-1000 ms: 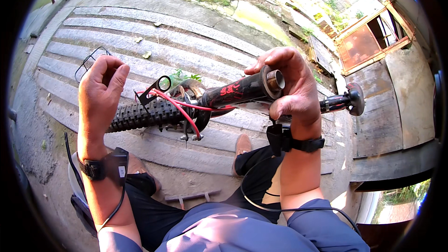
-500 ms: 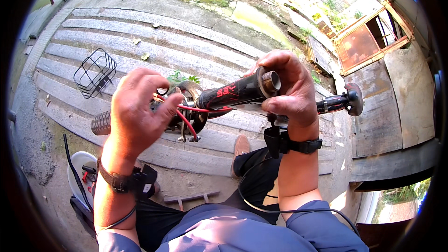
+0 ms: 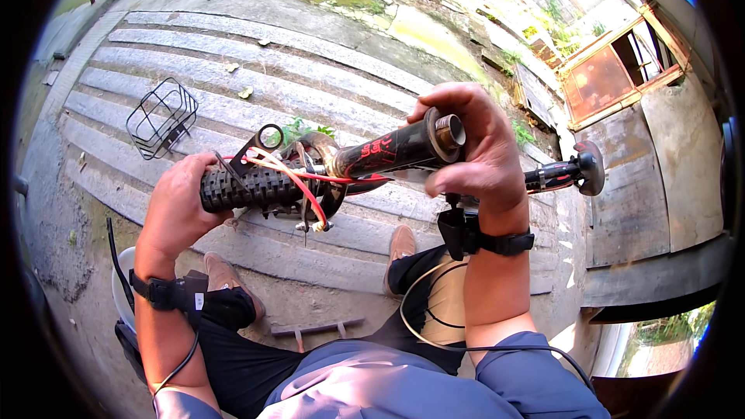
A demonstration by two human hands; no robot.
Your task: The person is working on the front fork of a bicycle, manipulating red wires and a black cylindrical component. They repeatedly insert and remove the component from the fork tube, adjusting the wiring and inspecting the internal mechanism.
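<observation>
A bicycle with no handlebar stands across in front of me. My left hand (image 3: 180,200) is closed round the far-left side of its knobby black front tyre (image 3: 260,188). My right hand (image 3: 485,143) curves round the upper end of the black head tube (image 3: 380,154), thumb below and fingers above; how firmly it presses is hard to see. A metal fork tube (image 3: 450,133) sticks out of the head tube's end. Red cables (image 3: 299,178) run beside the brake arms. A flat black bracket with a round hole (image 3: 262,142) rises above the tyre.
A black wire basket (image 3: 161,119) lies on the slatted stone ground. The saddle (image 3: 590,168) is at the right, before wooden boards (image 3: 621,178). A white bucket (image 3: 124,285) stands at my lower left, and a T-shaped metal piece (image 3: 318,327) lies between my feet.
My left hand has moved left and down from above the cables onto the tyre. My right hand has stayed by the head tube, its thumb shifted slightly left.
</observation>
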